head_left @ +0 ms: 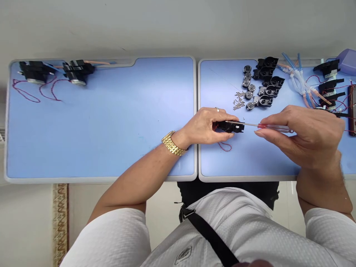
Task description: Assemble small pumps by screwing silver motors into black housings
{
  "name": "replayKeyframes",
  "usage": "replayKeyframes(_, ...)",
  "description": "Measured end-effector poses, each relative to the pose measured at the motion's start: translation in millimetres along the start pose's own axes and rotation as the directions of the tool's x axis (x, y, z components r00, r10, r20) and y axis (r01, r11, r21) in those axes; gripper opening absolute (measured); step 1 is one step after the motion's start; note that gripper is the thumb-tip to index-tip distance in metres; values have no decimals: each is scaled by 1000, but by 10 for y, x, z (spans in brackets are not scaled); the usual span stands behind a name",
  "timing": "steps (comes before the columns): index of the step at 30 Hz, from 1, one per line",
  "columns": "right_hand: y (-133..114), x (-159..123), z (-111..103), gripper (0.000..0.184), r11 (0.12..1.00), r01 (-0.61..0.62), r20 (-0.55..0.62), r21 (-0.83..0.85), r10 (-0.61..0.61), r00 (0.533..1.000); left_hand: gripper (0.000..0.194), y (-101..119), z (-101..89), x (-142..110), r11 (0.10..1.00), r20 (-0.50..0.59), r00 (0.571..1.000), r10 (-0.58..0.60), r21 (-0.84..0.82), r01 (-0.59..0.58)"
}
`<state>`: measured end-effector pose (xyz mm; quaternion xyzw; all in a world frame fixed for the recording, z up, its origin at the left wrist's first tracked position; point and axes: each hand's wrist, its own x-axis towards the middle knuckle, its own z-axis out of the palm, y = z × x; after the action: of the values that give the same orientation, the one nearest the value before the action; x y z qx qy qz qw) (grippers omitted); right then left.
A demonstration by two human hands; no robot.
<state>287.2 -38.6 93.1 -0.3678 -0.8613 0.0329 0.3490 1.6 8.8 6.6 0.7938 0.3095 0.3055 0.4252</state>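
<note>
My left hand is closed round a small black plastic assembly just above the right-hand blue table. From under it a red wire loop lies on the tabletop. My right hand grips a screwdriver by its clear and red handle. The screwdriver's thin shaft points left, and its tip meets the upper side of the assembly near my left fingers. Whether a screw sits at the tip is too small to tell. Loose small screws lie in a scattered pile just beyond my hands.
Several round metal-and-black parts and black housings stand behind the screws. Clear, blue and orange tubing lies right of them, near wired black units and a brown-edged device. More black units sit at the far left table's back.
</note>
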Motion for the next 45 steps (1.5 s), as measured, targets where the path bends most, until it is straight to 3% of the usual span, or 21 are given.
replayKeyframes(3, -4, 2, 21, 16, 999, 22, 10, -34, -22, 1000, 37, 1, -3, 0, 1000, 3, 1000, -1, -1, 1)
replayKeyframes(6, -38, 9, 24, 6, 1000, 30, 24, -3, -30, 999, 36, -1, -1, -1, 1000, 3, 1000, -1, 2, 1)
replayKeyframes(11, -82, 11, -9, 19, 998, -55, 102, 40, 51, 993, 36, -2, 3, 1, 1000, -1, 1000, 5, -5, -5)
replayKeyframes(16, -26, -4, 11, 5, 1000, 14, 3, -8, -14, 1000, 35, 1, -6, 4, 1000, 5, 1000, 20, 13, -20)
replayKeyframes(19, -5, -25, 43, 18, 998, 3, -29, -67, -5, 1000, 34, 1, -7, 3, 1000, 7, 1000, 23, 13, -23)
replayKeyframes(22, -17, -31, 59, 22, 997, -16, -31, -76, 14, 999, 35, -1, -4, 0, 1000, 7, 1000, 23, 7, -23)
replayKeyframes(25, -58, -8, 40, 8, 1000, -15, 8, 8, 15, 1000, 35, -1, 0, -1, 999, -7, 999, 42, -2, -42)
replayKeyframes(28, -99, 18, 8, 17, 997, -53, 83, 54, 49, 995, 34, 7, 1, 4, 999, -6, 999, 37, 8, -37)
replayKeyframes(32, -79, -6, 14, 8, 999, -42, 30, 0, 42, 999, 33, 21, -2, 15, 999, 19, 1000, 5, 35, -5)
replayKeyframes(37, 1, -77, 66, 42, 985, -73, -22, -157, 71, 997, 32, 26, -3, 21, 999, 30, 1000, -1, 41, 0)
replayKeyframes(45, -101, 17, 47, 6, 998, -55, 43, 43, 53, 998, 29, 41, -11, 27, 999, 14, 999, 45, 8, -45)
